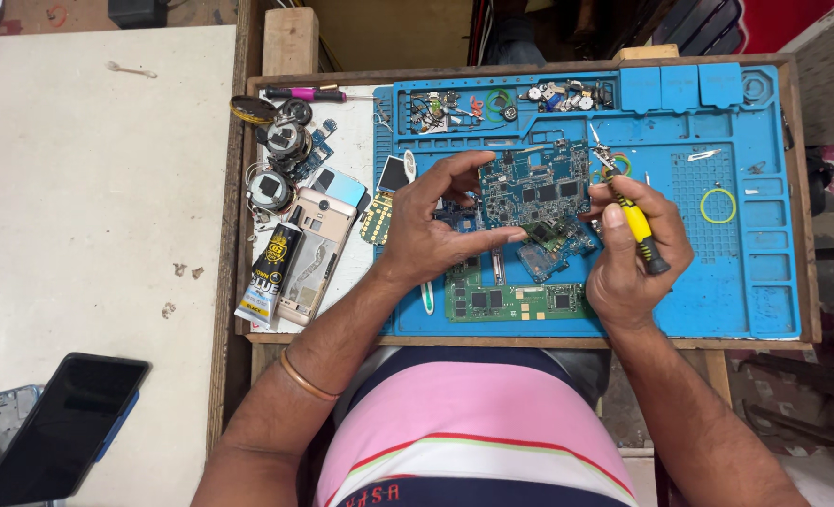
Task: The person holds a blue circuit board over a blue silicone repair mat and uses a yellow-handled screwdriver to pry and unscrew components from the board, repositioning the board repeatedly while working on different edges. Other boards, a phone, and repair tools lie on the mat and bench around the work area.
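lying light, stiff and fragile, the blue rectangular circuit board is pinched at its edges by the left hand; the yellow-handled screwdriver is clasped in the right hand

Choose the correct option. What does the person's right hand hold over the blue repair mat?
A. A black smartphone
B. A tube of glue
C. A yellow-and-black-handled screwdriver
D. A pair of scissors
C. The right hand grips a yellow-and-black-handled screwdriver, its tip beside the blue circuit board that the left hand holds above the blue repair mat; the tube of glue lies untouched at the left.
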The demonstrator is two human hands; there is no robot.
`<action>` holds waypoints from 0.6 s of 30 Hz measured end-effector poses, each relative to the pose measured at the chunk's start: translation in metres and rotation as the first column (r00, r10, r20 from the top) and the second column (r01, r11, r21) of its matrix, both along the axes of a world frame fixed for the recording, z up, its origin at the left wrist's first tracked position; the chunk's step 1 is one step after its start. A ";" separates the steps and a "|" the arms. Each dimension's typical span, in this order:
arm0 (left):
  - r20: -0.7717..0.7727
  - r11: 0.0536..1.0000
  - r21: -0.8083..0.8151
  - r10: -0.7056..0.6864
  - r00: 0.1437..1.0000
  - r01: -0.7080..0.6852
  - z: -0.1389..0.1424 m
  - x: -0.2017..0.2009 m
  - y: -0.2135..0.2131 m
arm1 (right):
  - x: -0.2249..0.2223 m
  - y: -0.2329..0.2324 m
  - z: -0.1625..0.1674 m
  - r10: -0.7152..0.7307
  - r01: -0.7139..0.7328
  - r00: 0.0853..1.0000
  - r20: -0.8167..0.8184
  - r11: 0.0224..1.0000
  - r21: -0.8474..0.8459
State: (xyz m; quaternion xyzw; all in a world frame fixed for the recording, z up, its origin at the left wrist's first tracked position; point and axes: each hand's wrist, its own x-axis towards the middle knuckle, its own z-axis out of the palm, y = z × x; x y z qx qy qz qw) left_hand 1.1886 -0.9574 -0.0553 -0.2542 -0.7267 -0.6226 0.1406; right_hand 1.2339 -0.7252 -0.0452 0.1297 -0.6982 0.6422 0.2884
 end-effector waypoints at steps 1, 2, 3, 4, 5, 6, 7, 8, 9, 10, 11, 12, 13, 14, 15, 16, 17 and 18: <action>0.003 1.000 0.003 -0.004 1.000 0.004 0.000 0.007 -0.006 | 0.008 -0.007 0.001 0.005 -0.005 1.000 -0.001 1.000 -0.008; 0.002 1.000 0.000 0.001 1.000 -0.001 0.000 0.010 -0.008 | 0.010 -0.009 0.001 0.010 -0.010 1.000 -0.002 1.000 -0.017; 0.001 1.000 -0.003 0.005 1.000 -0.005 0.000 0.016 -0.014 | 0.016 -0.014 0.000 0.015 -0.015 1.000 -0.003 1.000 -0.025; 0.000 1.000 -0.005 0.010 1.000 -0.010 0.000 0.017 -0.015 | 0.017 -0.014 0.000 0.021 -0.021 1.000 -0.007 0.999 -0.033; 0.007 1.000 -0.011 0.013 1.000 -0.013 0.000 0.031 -0.028 | 0.031 -0.025 -0.002 0.025 -0.025 1.000 -0.010 0.999 -0.041; 0.013 1.000 -0.017 0.015 1.000 -0.015 -0.001 0.041 -0.038 | 0.041 -0.033 -0.003 0.028 -0.029 0.999 -0.014 0.998 -0.049; 0.019 1.000 -0.023 0.018 1.000 -0.018 -0.001 0.055 -0.051 | 0.054 -0.045 -0.003 0.030 -0.030 0.999 -0.014 0.999 -0.039; 0.018 0.999 -0.029 0.023 1.000 -0.022 -0.001 0.059 -0.055 | 0.059 -0.049 -0.003 0.032 -0.033 0.999 -0.014 0.999 -0.030; 0.017 0.999 -0.034 0.027 0.999 -0.027 -0.002 0.064 -0.059 | 0.064 -0.054 -0.002 0.035 -0.036 0.999 -0.013 0.999 -0.020; 0.017 0.999 -0.040 0.032 0.999 -0.031 -0.002 0.071 -0.065 | 0.072 -0.061 0.000 0.028 -0.028 1.000 -0.013 0.999 -0.021; 0.008 0.998 -0.043 0.036 0.999 -0.036 -0.002 0.077 -0.070 | 0.079 -0.067 0.002 0.021 -0.021 1.000 -0.013 1.000 -0.021; 0.001 0.998 -0.046 0.042 0.999 -0.042 -0.002 0.093 -0.084 | 0.097 -0.082 0.003 0.015 -0.016 1.000 -0.012 1.000 -0.021; -0.006 0.998 -0.048 0.049 0.999 -0.049 -0.002 0.111 -0.099 | 0.116 -0.098 0.004 0.010 -0.010 1.000 -0.016 1.000 0.008; -0.031 0.996 -0.069 0.057 0.998 -0.059 -0.003 0.130 -0.116 | 0.137 -0.115 0.005 0.005 -0.004 1.000 -0.020 0.999 0.037; -0.055 0.994 -0.089 0.065 0.996 -0.070 -0.003 0.151 -0.134 | 0.160 -0.134 0.004 0.000 0.002 1.000 -0.025 0.998 0.065; -0.080 0.991 -0.110 0.072 0.994 -0.081 -0.003 0.174 -0.153 | 0.184 -0.154 0.004 0.006 -0.002 1.000 -0.031 0.992 0.124; -0.105 0.988 -0.126 0.075 0.992 -0.088 -0.003 0.196 -0.172 | 0.207 -0.173 0.005 0.013 -0.006 0.999 -0.035 0.983 0.183; -0.129 0.985 -0.142 0.077 0.989 -0.095 -0.004 0.217 -0.190 | 0.230 -0.192 0.005 0.020 -0.009 0.999 -0.040 0.971 0.240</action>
